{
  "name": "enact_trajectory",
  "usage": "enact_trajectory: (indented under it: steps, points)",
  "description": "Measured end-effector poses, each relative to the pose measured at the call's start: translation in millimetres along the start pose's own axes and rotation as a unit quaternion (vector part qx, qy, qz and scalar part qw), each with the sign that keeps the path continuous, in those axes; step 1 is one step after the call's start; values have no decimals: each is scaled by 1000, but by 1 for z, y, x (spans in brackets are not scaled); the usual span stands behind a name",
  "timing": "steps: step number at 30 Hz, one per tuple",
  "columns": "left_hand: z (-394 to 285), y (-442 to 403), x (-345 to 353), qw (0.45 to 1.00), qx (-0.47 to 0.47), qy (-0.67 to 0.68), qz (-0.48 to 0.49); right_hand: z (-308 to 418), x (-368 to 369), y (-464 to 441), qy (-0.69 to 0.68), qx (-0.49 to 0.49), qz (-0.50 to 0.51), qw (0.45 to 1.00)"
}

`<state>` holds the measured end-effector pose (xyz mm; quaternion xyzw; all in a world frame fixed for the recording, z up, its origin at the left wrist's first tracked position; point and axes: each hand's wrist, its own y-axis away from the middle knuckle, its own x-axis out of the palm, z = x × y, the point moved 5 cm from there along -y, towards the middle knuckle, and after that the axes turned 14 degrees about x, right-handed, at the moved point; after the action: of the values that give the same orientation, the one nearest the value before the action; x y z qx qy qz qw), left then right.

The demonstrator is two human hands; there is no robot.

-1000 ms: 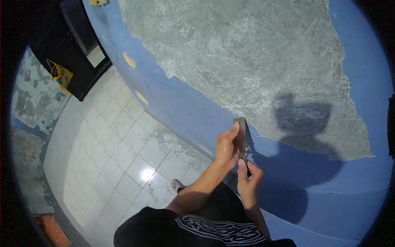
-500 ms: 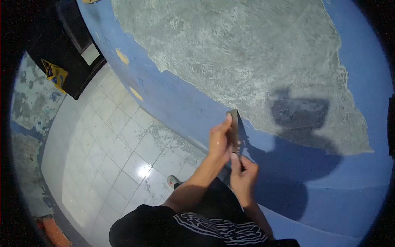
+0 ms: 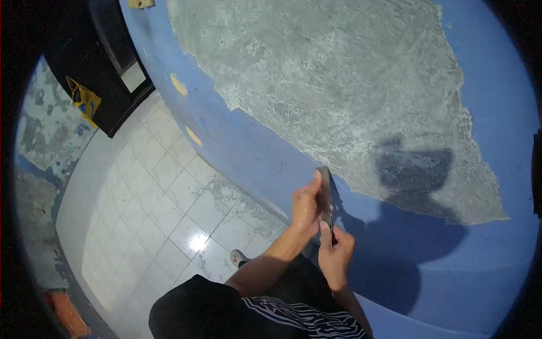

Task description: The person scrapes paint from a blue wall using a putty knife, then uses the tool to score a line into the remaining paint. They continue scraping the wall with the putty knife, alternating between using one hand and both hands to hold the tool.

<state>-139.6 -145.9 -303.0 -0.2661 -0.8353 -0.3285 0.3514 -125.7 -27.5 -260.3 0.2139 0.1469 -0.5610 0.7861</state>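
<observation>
A scraper (image 3: 324,195) with a wide grey metal blade and a dark handle is held between both my hands, just in front of the wall. My left hand (image 3: 305,206) grips the blade's left side, its thumb near the upper end. Lower down, my right hand (image 3: 337,253) is closed round the dark handle, thumb pointing up along it. The blade's top end lies over the ragged border between blue paint (image 3: 271,148) and a large bare grey patch (image 3: 333,85). Whether the blade touches the wall I cannot tell.
My shadow (image 3: 389,254) falls across the wall at the right. Below left is a white tiled floor (image 3: 152,209) with grey dust along the wall's foot and my shoe (image 3: 237,257). A yellow bag (image 3: 84,101) hangs by a dark doorway.
The view has shifted slightly, so the wall and both hands appear a little lower. The scraper's blade looks turned a bit more edge-on. My grip stays the same.
</observation>
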Motion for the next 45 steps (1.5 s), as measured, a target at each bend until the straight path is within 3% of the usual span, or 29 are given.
enact_trajectory:
  steps: [3,5,8,14,16,18,20,24,28,29,32,35,39,41,45]
  points:
    - [-3,-3,-3,1000,11,-1,5,2,5,-3,96,-4,16,995]
    - [1,5,3,1000,2,-2,-10,0,2,0,-42,-57,-23,997]
    - [1,0,9,1000,20,21,9,9,-12,-10,49,-15,0,999]
    - [-10,-5,-1,999,6,-20,49,14,0,0,10,-88,-3,996]
    - [10,1,7,996,-46,37,62,-9,-11,1,-30,71,-13,997]
    - [-2,-3,5,994,-44,45,88,-7,-5,0,-5,75,-3,997]
    - [-10,-3,6,995,-23,37,86,-4,7,2,9,3,-23,1000]
    - [-1,-1,5,995,-48,27,77,-9,0,7,-44,70,-6,997]
    - [-4,-6,3,994,-20,33,105,4,9,4,55,-16,-64,996]
    - [5,-4,4,995,-31,39,88,-5,4,4,3,25,-72,997]
    - [-3,-6,4,995,-27,47,80,1,-6,7,1,25,-25,999]
    - [-5,-6,5,994,-17,45,97,1,2,-1,22,64,-48,997]
    - [8,0,5,994,-46,44,91,-10,-6,4,-30,36,-39,998]
    - [-2,-6,3,995,-28,34,84,6,0,-3,76,-8,-18,997]
    - [5,5,1,996,-36,23,73,3,-6,6,43,-15,-28,999]
